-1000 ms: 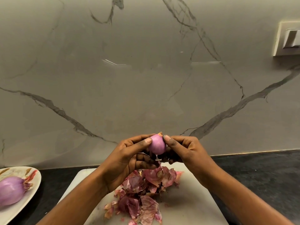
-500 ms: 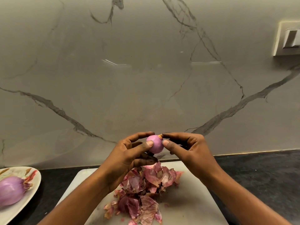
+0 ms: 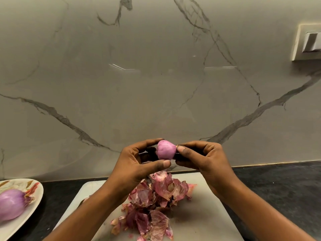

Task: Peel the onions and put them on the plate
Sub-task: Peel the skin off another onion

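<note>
Onion (image 3: 165,150) tipped sideways — smooth, round — left hand (image 3: 137,165), right hand (image 3: 204,159) gripping.

here we have a glossy beige marble wall (image 3: 156,94) filling most of the view — dark grey veins (image 3: 66,120) sweeping across it, thin streaks of light (image 3: 128,68) glinting at mid-height. up at the right edge, a cream switch plate (image 3: 307,42). below, a dark speckled countertop (image 3: 278,185) meets the wall.

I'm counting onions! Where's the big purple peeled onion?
Head view, far left: the big purple peeled onion lies on the white patterned plate, left of the white cutting board.
</note>
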The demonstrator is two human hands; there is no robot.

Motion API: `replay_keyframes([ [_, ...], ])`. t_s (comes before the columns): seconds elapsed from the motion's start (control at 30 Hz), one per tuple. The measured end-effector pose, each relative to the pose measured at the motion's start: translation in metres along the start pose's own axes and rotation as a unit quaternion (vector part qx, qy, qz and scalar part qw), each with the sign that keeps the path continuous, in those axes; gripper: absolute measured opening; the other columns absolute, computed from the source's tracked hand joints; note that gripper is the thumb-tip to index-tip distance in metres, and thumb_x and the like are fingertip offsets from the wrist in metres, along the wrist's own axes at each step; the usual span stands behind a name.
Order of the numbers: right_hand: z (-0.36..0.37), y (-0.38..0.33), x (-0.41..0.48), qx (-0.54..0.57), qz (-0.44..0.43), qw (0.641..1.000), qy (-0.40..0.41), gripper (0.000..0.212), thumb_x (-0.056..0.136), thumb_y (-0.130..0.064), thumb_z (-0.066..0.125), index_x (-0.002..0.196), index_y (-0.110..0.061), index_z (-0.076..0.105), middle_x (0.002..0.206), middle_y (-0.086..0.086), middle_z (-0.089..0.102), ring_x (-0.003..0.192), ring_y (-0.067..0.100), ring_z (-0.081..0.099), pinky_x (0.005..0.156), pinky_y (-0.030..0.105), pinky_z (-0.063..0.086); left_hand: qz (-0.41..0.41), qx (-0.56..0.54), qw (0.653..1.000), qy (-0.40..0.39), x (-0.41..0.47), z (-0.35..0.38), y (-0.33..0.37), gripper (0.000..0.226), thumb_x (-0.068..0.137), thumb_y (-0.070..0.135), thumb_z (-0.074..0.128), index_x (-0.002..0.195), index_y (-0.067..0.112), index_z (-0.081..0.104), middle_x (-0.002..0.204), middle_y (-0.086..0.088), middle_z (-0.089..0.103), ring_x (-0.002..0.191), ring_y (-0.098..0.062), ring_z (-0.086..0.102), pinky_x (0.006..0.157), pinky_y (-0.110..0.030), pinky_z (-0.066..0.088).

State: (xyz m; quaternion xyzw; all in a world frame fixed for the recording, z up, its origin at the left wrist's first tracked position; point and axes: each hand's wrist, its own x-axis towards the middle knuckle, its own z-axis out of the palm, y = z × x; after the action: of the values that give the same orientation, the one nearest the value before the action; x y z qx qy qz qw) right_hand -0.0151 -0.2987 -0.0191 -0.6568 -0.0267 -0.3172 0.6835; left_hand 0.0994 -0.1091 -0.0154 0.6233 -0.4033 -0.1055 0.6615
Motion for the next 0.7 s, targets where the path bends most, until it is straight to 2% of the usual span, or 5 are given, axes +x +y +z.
replay_keyframes([
  [0.23, -0.0001, 0.0009, 0.001, -0.008, 0.019, 1.0, -0.007, 0.02, 0.082, -0.016, 0.078, 0.099, -0.007, 0.08, 0.097, 0.014, 0.081, 0.094, 0.03, 0.08, 0.083, 0.036, 0.065, 0.018, -0.025, 0.999, -0.01, -0.0006, 0.0015, 0.0021, 0.067, 0.069, 0.007, 0.089, 0.132, 0.019, 0.069, 0.123, -0.005, 0.077, 0.111, -0.029, 0.076, 0.091, -0.042, 0.063],
  [0.37, 0.0007, 0.0017, 0.0005, -0.033, 0.009, 0.999, -0.006, 0.015, 0.088, -0.01, 0.076, 0.103, -0.009, 0.08, 0.097, 0.01, 0.081, 0.094, 0.026, 0.08, 0.084, 0.036, 0.065, 0.024, -0.022, 0.999, 0.002, -0.0007, 0.0008, 0.0016, 0.066, 0.068, 0.006, 0.089, 0.13, 0.02, 0.071, 0.12, -0.005, 0.078, 0.108, -0.028, 0.077, 0.089, -0.038, 0.064],
  [0.47, 0.0009, 0.0013, 0.0, -0.064, -0.01, 0.998, -0.007, 0.022, 0.091, -0.008, 0.075, 0.113, -0.012, 0.078, 0.102, 0.005, 0.082, 0.097, 0.024, 0.079, 0.082, 0.034, 0.065, 0.018, -0.024, 1.0, -0.002, 0.0007, 0.0013, 0.0014, 0.063, 0.073, 0.006, 0.087, 0.132, 0.019, 0.07, 0.12, -0.004, 0.078, 0.11, -0.026, 0.076, 0.09, -0.036, 0.063],
  [0.7, 0.0017, 0.0036, -0.0023, -0.182, -0.059, 0.981, -0.037, 0.021, 0.09, -0.015, 0.078, 0.11, -0.019, 0.08, 0.097, -0.003, 0.082, 0.091, 0.019, 0.08, 0.082, 0.034, 0.065, -0.008, -0.063, 0.998, 0.008, -0.0001, 0.0029, 0.004, 0.045, 0.084, 0.018, 0.079, 0.128, 0.016, 0.073, 0.116, -0.008, 0.079, 0.106, -0.028, 0.077, 0.087, -0.029, 0.062],
])
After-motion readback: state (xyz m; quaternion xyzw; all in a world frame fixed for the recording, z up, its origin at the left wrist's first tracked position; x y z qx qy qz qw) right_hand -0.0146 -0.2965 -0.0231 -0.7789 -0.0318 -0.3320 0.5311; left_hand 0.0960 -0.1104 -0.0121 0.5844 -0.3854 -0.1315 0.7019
